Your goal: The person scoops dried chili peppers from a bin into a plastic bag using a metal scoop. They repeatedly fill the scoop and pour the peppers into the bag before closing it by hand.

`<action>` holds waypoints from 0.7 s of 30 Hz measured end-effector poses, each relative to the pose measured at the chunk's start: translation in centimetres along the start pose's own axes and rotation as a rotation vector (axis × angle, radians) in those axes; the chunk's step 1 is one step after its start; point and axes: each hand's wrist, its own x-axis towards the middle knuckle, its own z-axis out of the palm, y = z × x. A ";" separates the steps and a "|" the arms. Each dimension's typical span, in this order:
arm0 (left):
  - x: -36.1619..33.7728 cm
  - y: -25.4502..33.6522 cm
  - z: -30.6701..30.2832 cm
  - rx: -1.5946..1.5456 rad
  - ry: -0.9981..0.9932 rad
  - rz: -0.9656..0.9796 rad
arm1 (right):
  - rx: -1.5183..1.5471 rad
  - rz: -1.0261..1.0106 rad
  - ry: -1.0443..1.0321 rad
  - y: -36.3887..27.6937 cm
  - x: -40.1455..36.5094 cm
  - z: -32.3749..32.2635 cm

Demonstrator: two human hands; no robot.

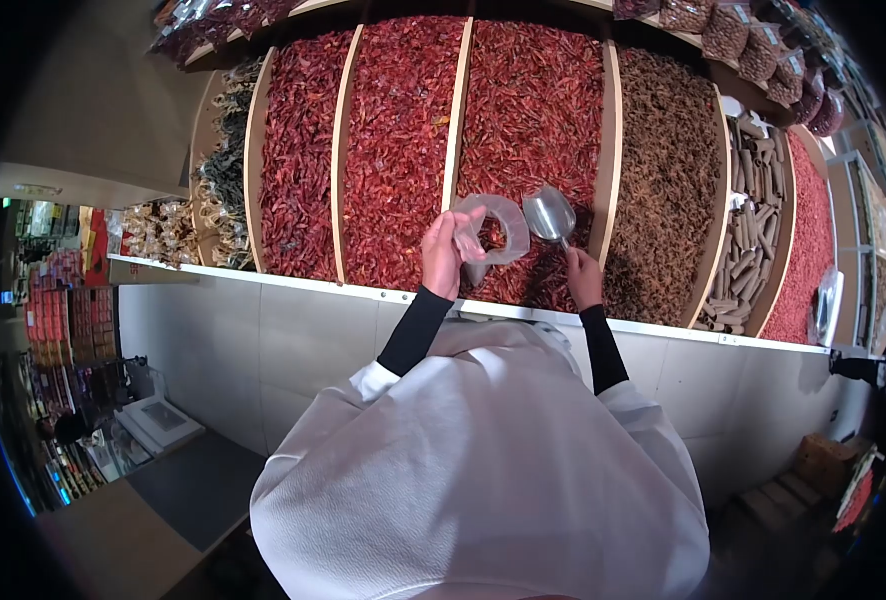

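Note:
My left hand (443, 255) grips the side of a clear plastic bag (504, 231), whose round mouth is held open above dried red chillies (533, 90). Just right of the bag, my right hand (584, 278) is closed round the handle of a metal scoop (549, 214). The scoop's bowl points away from me over the same chilli compartment, and no chillies can be made out in it. Scoop and bag are close together. The lower part of the bag is hard to make out.
Wooden dividers (458, 100) separate the compartments. More red chillies (308, 150) lie to the left, brown star-shaped spice (666, 160) and bark-like rolls (748, 250) to the right. A white front edge (363, 292) runs below my hands. Packed bags (728, 32) sit at the upper right.

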 end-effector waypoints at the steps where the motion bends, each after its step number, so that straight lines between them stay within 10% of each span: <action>1: -0.1 0.1 -0.1 -0.002 0.006 -0.005 | 0.107 0.076 -0.030 0.0 0.3 0.8; 5: -0.3 0.2 -0.4 -0.014 0.003 -0.001 | 0.267 0.298 -0.052 -1.5 1.2 3.2; 21: -0.4 -0.1 -0.5 -0.012 0.012 -0.011 | -0.099 0.138 0.099 -0.7 -3.2 -0.2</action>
